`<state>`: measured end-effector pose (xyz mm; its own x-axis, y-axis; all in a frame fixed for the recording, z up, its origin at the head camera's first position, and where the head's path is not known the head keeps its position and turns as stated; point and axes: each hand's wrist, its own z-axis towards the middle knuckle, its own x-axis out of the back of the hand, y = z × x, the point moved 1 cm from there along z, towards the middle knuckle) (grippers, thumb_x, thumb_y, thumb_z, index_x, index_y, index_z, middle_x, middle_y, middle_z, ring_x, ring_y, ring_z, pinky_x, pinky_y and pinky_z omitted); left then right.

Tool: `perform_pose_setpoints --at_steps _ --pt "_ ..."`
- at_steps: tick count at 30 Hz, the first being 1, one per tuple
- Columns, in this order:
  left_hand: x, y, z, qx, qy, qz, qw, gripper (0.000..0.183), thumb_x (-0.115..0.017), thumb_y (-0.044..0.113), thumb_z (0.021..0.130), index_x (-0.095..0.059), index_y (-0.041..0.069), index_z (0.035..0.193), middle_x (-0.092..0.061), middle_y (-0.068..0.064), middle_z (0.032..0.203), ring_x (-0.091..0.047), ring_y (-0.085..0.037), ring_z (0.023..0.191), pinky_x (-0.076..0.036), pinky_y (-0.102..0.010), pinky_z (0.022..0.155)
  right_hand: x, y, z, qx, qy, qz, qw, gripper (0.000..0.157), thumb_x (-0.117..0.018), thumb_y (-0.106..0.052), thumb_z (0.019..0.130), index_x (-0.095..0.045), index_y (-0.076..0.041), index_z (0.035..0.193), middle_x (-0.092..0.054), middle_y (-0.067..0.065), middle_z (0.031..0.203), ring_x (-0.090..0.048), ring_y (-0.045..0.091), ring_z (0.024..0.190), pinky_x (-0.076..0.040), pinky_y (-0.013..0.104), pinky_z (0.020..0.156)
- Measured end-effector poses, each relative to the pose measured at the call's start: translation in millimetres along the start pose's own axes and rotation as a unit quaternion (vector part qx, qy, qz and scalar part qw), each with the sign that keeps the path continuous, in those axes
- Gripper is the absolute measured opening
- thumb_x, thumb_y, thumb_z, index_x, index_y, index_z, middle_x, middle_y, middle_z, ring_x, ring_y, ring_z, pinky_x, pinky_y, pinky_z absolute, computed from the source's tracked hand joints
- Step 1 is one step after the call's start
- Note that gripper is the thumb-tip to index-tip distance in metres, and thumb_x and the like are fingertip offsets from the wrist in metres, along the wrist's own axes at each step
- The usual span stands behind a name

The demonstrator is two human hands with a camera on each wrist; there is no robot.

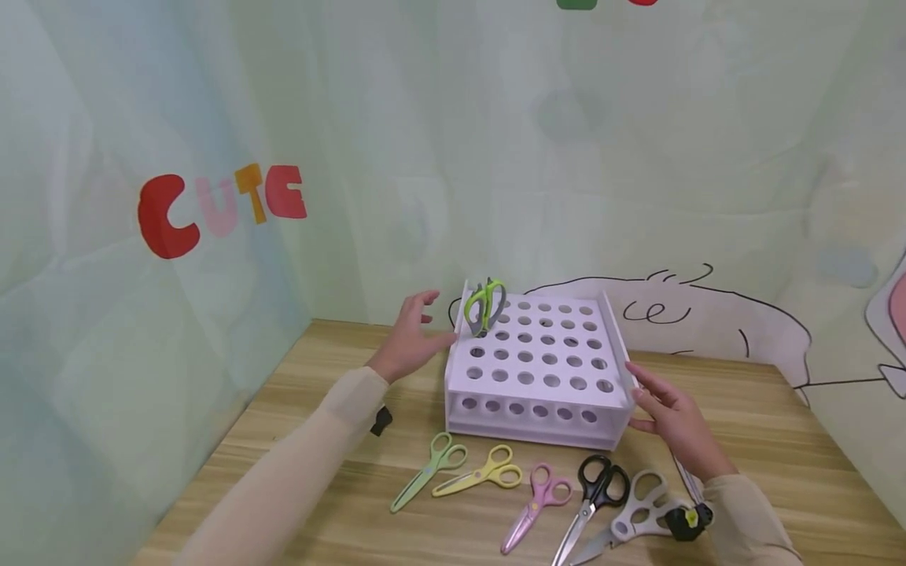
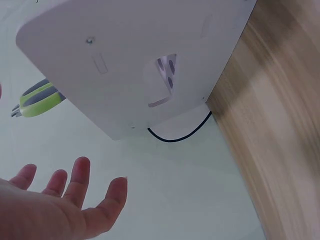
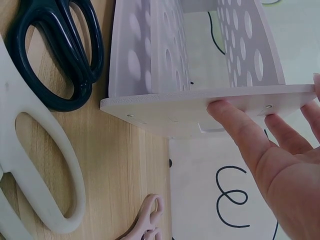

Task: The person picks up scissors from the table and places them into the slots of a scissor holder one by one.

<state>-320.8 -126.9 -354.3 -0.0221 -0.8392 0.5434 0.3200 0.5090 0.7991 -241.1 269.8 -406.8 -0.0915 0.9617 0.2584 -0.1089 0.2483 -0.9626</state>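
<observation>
A white rack (image 1: 538, 369) with rows of round holes stands on the table. Green-and-grey scissors (image 1: 485, 306) sit upright, handles up, in a hole near its back left corner. My left hand (image 1: 412, 338) hovers by the rack's left side, fingers loosely bent and holding nothing; the left wrist view shows a gap between it and the side panel (image 2: 150, 30). On the other side, my right hand (image 1: 672, 417) rests its fingertips against the outside of the right side panel (image 3: 165, 112). Nothing is gripped in that hand.
In front of the rack lie green scissors (image 1: 428, 472), yellow scissors (image 1: 481, 474), pink scissors (image 1: 539, 503), black-handled scissors (image 1: 591, 503) and white-handled scissors (image 1: 637, 515). Pale pink handles (image 3: 150, 215) show below the right hand. A cloth backdrop (image 1: 396, 157) hangs behind.
</observation>
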Motion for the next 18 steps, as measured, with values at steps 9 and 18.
perform_pose_setpoints --at_steps 9,18 --pt "-7.4 -16.2 -29.8 0.012 -0.005 -0.002 0.9999 0.078 -0.073 0.022 0.087 -0.033 0.006 0.151 -0.035 -0.016 0.147 -0.048 -0.035 0.123 -0.049 -0.049 0.093 0.9 -1.3 1.0 -0.009 0.000 -0.005 1.000 0.055 -0.048 -0.029 0.106 -0.031 -0.011 0.155 -0.019 0.017 0.161 -0.052 0.019 0.121 -0.055 0.034 0.087" --pt "-23.2 -36.4 -53.7 0.041 -0.007 -0.022 0.9989 0.077 -0.076 0.030 0.087 -0.037 0.007 0.149 -0.042 -0.015 0.141 -0.051 -0.032 0.116 -0.050 -0.048 0.090 0.8 -1.2 0.0 -0.008 0.001 -0.002 1.000 0.057 -0.049 -0.030 0.106 -0.031 -0.009 0.155 -0.019 0.019 0.161 -0.054 0.006 0.113 -0.055 0.033 0.086"
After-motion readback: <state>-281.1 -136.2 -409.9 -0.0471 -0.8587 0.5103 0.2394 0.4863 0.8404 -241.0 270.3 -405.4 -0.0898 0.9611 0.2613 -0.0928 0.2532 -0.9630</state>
